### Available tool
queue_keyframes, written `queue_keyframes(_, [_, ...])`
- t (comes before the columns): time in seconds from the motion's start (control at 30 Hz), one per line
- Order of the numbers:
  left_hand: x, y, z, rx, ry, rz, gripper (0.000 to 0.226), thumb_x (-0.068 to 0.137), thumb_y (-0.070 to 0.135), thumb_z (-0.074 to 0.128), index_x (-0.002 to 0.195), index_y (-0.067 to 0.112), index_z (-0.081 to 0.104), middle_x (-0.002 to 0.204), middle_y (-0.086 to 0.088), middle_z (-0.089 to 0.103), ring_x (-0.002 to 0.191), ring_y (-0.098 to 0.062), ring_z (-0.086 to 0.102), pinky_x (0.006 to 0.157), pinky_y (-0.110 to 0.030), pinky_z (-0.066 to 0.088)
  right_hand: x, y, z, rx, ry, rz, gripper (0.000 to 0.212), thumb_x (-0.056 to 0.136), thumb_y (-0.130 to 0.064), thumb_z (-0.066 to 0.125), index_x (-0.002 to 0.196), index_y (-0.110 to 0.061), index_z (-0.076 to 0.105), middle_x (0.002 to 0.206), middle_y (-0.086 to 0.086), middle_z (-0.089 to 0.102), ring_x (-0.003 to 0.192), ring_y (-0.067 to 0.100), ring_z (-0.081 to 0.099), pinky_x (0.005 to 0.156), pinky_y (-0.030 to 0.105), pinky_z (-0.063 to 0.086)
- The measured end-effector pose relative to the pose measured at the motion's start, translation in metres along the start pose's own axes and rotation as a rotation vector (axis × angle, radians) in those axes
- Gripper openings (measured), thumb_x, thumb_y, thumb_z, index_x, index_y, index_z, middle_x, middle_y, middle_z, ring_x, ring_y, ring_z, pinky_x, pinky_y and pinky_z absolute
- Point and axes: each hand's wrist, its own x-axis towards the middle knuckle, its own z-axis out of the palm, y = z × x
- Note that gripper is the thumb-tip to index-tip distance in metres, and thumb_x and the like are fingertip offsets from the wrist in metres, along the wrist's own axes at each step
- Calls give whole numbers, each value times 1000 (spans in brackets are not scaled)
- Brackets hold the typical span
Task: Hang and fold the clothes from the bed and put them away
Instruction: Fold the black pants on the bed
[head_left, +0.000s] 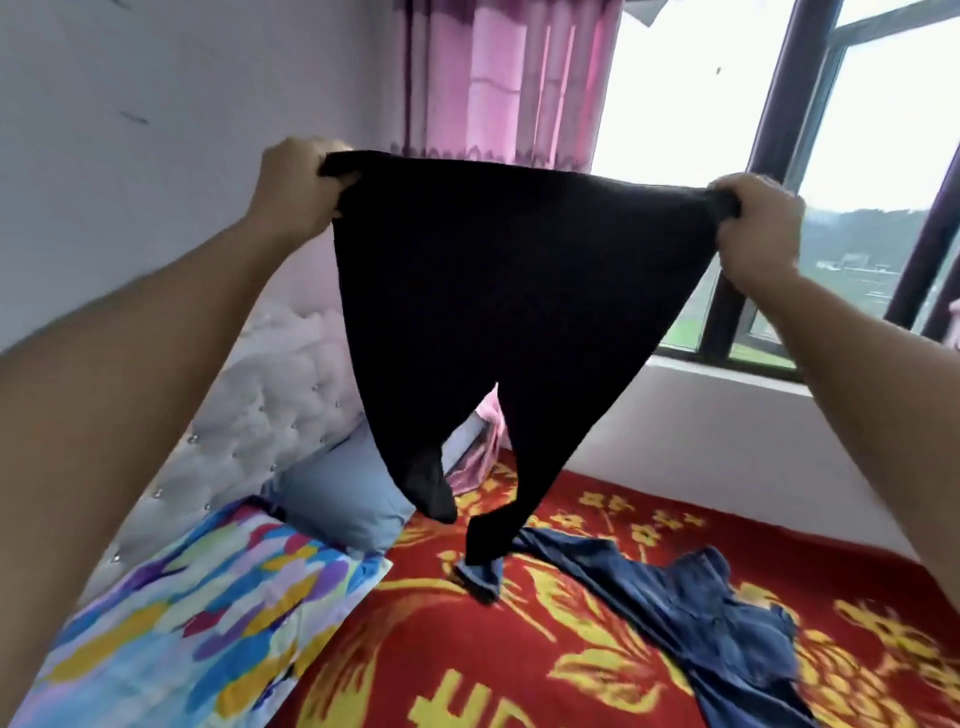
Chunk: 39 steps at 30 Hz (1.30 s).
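A pair of black leggings (509, 291) hangs stretched by its waistband in the air above the bed. My left hand (296, 187) grips the waistband's left end, and my right hand (758, 228) grips its right end. The two legs dangle down; the right leg's end touches the bed near a pair of blue jeans (696, 608). The jeans lie crumpled on the red and yellow blanket (519, 649) that covers the bed.
A colourful patterned pillow (182, 613) and a light blue pillow (343, 504) lie by the white tufted headboard (260, 415) at left. A pink curtain (498, 78) hangs behind. A dark-framed window (769, 130) fills the right wall.
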Motion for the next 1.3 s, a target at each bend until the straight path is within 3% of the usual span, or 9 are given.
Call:
queue_keyframes(0.13, [-34, -11, -1, 63, -57, 22, 25, 89, 13, 57, 110, 2, 67, 82, -9, 59, 55, 20, 49, 60, -1, 32, -43, 18, 12, 46, -125, -13, 33, 85, 9, 48, 114, 2, 62, 111, 23, 63, 104, 34, 57, 87, 20, 35])
queue_keyframes(0.23, [-62, -22, -4, 38, -162, -22, 41, 78, 32, 53, 106, 7, 69, 79, -6, 67, 56, 18, 52, 65, -2, 36, -71, 31, 21, 25, -211, -20, 32, 86, 5, 51, 115, -1, 63, 110, 21, 64, 101, 34, 59, 86, 25, 38])
queue_keyframes(0.33, [-95, -32, -5, -75, -343, -119, 11, 81, 26, 62, 90, 21, 65, 61, 11, 65, 54, 7, 58, 68, -16, 50, -96, 37, 20, 18, -307, -55, 28, 85, 3, 56, 111, -1, 66, 108, 21, 66, 101, 34, 61, 87, 26, 38])
queue_keyframes(0.43, [-134, -45, 3, -79, -585, -256, 14, 91, 1, 55, 89, 13, 62, 68, -6, 57, 58, -10, 59, 55, -17, 52, -131, 44, 16, -20, -575, -35, 22, 86, -2, 60, 107, -2, 68, 103, 17, 68, 100, 31, 60, 81, 30, 38])
queue_keyframes(0.63, [-233, -81, 27, 38, -916, -444, 9, 92, 1, 55, 91, -3, 63, 70, -12, 48, 48, -6, 50, 47, -18, 46, -218, 67, 14, -109, -1074, -54, 15, 82, -13, 69, 93, -2, 69, 84, 12, 66, 82, 26, 61, 66, 26, 36])
queue_keyframes(0.8, [-284, -75, 35, 24, -966, -469, 13, 92, 8, 58, 95, -2, 66, 69, -8, 48, 52, -2, 50, 48, -16, 47, -259, 82, 7, -58, -1166, 45, 6, 80, -8, 69, 86, -8, 66, 63, -4, 56, 63, 19, 56, 50, 7, 35])
queue_keyframes(1.0, [-358, -64, 42, 27, -875, -470, 12, 87, 4, 62, 96, 2, 70, 65, -1, 54, 53, 4, 49, 54, -14, 39, -320, 99, -7, -6, -1113, -51, 13, 79, -8, 70, 91, -4, 72, 81, 8, 67, 79, 17, 59, 69, 26, 37])
queue_keyframes(1.1, [-419, -62, 50, 82, -845, -496, 16, 85, 8, 67, 99, 10, 72, 84, -9, 70, 85, -17, 65, 77, -31, 45, -374, 113, -16, 39, -1068, -100, 13, 80, -4, 68, 92, -3, 72, 86, 12, 71, 82, 26, 65, 72, 34, 46])
queue_keyframes(1.3, [-557, -32, 53, 192, -797, -629, 36, 69, 38, 50, 95, 30, 73, 91, 5, 73, 91, -20, 67, 72, -34, 49, -504, 147, -49, 34, -981, -139, 36, 53, 11, 80, 84, -5, 70, 78, 10, 67, 68, 32, 67, 50, 34, 52])
